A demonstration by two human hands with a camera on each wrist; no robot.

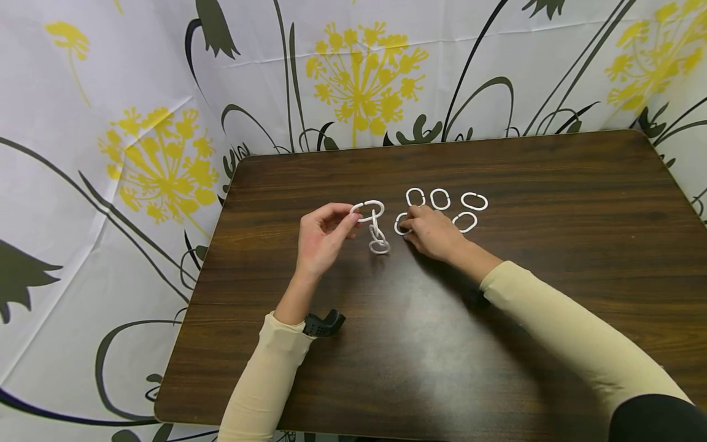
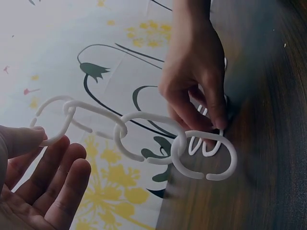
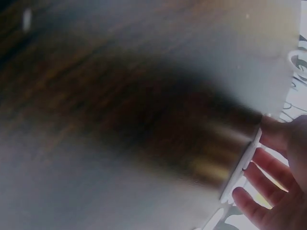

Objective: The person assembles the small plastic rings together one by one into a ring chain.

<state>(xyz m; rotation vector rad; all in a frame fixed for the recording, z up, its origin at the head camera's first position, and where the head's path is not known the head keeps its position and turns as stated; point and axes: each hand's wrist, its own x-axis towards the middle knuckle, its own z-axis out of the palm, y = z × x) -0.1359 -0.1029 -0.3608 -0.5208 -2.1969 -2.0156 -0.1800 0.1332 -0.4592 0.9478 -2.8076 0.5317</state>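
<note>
At left, a person's left hand (image 1: 322,240) pinches the end link (image 2: 67,125) of a white, plastic-looking chain (image 2: 151,115) between thumb and fingers; four oval links, each with a small split, hang from that grip over the dark brown wood-grain table (image 1: 265,245). Just right of the chain, the right hand (image 1: 433,232) reaches down, its fingers at a loose white oval link (image 1: 396,224) on the table; whether they grip it I cannot tell. Two similar links (image 1: 448,199) lie just beyond that hand, with another pair (image 1: 475,222) farther right.
</note>
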